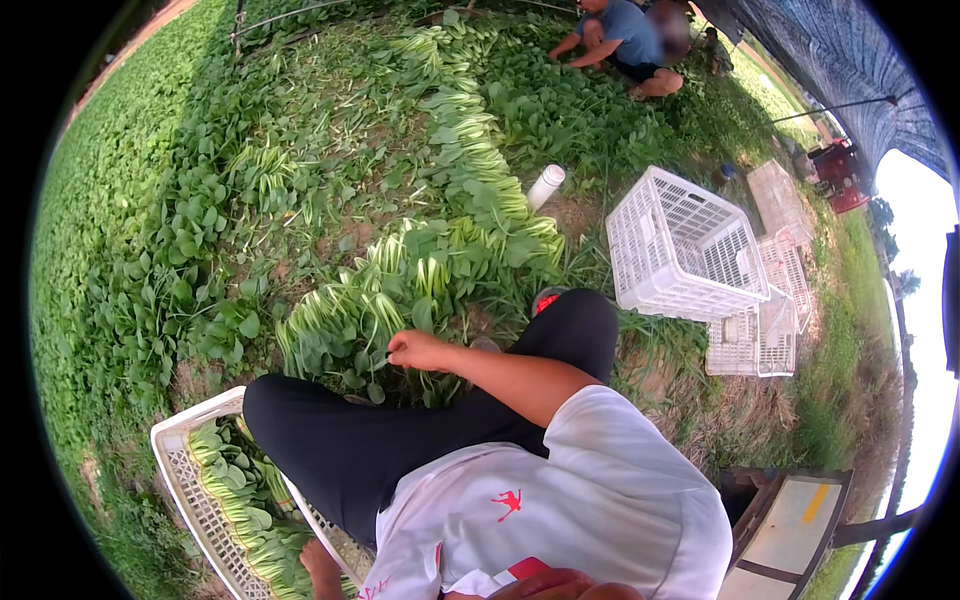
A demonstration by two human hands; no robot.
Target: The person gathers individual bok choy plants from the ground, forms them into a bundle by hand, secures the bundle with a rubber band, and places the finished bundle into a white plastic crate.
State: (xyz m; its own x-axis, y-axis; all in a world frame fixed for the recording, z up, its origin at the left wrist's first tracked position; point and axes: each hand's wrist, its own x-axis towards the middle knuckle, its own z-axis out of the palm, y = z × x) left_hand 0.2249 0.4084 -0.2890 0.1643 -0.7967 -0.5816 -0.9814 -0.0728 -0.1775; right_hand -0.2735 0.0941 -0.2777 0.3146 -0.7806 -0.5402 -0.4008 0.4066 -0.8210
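My right hand reaches over a row of cut leafy greens laid on the ground, its fingers curled together with something small and dark at their tips; whether it grips anything is unclear. My left hand is low at the left, at the inner side of a white plastic crate, against the greens in it; its fingers are partly hidden. Inside the crate lie tied bundles of greens, stalks towards the outer wall. The row of loose greens bends and runs away as a long line with pale stalks.
My bent knees flank the near greens. A white bottle stands beside the line. An empty white crate sits at the right, with more crates behind. Another person squats among growing greens at the top. A framed panel is at lower right.
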